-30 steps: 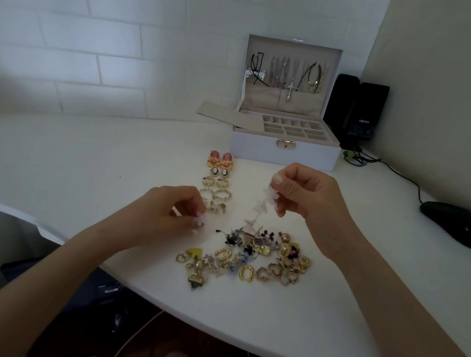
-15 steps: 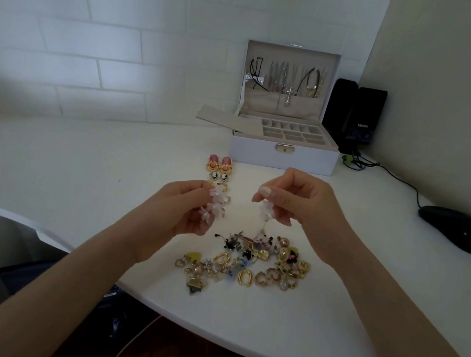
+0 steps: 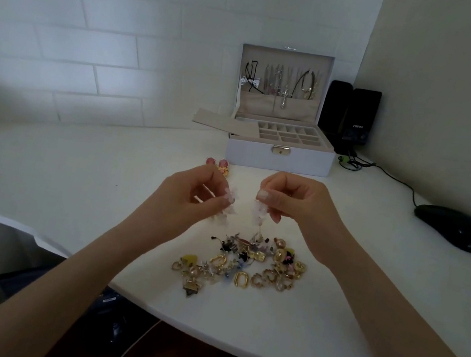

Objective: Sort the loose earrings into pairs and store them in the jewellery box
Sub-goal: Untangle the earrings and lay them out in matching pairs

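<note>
Head view: both hands had been lifted off the table (image 3: 70, 180) and drawn together above the loose pile (image 3: 244, 261). The left hand (image 3: 192, 199), down at the heap a second earlier, was now raised level with the right hand (image 3: 295, 204), so a match looked to have been found. One pale pink flower earring (image 3: 226, 213) was pinched between left thumb and forefinger, and its twin (image 3: 257, 217) was pinched likewise in the right. The two dangled side by side, near but apart. The open jewellery box (image 3: 278, 157) was left waiting behind.

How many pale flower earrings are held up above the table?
2. One pale earring hangs pinched in the left hand, a second pale earring in the right hand; more may hide in the loose pile.
</note>
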Motion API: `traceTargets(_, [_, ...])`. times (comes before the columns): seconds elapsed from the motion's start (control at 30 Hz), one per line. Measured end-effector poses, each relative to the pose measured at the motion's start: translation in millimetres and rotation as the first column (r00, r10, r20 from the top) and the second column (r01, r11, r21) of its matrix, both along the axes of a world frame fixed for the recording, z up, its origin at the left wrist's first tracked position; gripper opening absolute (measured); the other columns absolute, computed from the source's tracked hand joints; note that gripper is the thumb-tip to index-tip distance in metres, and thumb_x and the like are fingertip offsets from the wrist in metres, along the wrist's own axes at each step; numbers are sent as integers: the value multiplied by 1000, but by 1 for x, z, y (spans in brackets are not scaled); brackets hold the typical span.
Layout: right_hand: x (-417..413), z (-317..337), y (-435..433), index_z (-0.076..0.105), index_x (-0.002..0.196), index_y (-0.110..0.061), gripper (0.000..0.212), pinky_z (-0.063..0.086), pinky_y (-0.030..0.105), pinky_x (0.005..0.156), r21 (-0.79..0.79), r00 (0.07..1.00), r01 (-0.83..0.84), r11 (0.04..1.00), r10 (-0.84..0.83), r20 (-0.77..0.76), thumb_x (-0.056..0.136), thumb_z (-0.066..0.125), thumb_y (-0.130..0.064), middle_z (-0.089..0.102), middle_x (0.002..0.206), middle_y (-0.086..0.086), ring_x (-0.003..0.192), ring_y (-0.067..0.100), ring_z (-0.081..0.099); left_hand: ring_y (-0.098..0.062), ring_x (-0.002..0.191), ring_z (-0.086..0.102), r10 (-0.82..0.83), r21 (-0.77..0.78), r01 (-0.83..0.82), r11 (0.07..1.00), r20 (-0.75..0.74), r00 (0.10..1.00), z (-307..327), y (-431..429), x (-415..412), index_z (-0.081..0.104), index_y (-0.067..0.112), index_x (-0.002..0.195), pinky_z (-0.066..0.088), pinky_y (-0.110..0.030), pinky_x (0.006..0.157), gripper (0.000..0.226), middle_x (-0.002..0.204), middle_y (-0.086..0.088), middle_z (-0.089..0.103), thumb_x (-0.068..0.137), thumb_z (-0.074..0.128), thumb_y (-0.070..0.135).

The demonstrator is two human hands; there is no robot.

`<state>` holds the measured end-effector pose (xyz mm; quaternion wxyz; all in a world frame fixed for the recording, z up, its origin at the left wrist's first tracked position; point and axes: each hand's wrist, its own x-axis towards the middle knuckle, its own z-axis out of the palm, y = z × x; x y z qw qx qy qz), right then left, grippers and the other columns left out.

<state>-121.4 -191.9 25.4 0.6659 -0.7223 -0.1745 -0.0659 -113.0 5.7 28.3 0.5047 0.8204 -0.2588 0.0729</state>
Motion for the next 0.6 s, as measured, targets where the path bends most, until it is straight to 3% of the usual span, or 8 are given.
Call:
traceTargets(0.23, [-1, 0, 0, 66, 72, -9, 19, 44, 20, 56, -21, 1000, 20, 1000, -20, 5, 64, 70, -27, 60, 61, -4, 52, 10, 49, -5, 85, 64, -2, 32, -8, 999, 301, 954, -1, -3, -5, 57, 7, 89, 49, -14, 80, 4, 95, 4, 67, 87, 61, 6])
traceTargets(0.43, [-1, 0, 0, 66, 73, -8, 19, 45, 20, 55, -7, 1000, 1, 1000, -1, 6, 66, 68, -26, 62, 66, 2, 54, 10, 51, -5, 66, 58, -26, 82, 2, 997, 301, 953, -1, -4, -8, 53, 11, 84, 47, -17, 60, 11, 75, 7, 61, 86, 60, 2])
traceTargets(0.6, [-3, 1, 0, 67, 70, -15, 8, 47, 23, 60, -54, 998, -69, 996, 70, 9, 72, 73, -21, 66, 86, 20, 63, 11, 56, -8, 67, 52, -26, 136, -24, 990, 351, 936, -1, -5, -6, 58, 16, 79, 40, -13, 61, 12, 74, 6, 60, 81, 64, 7])
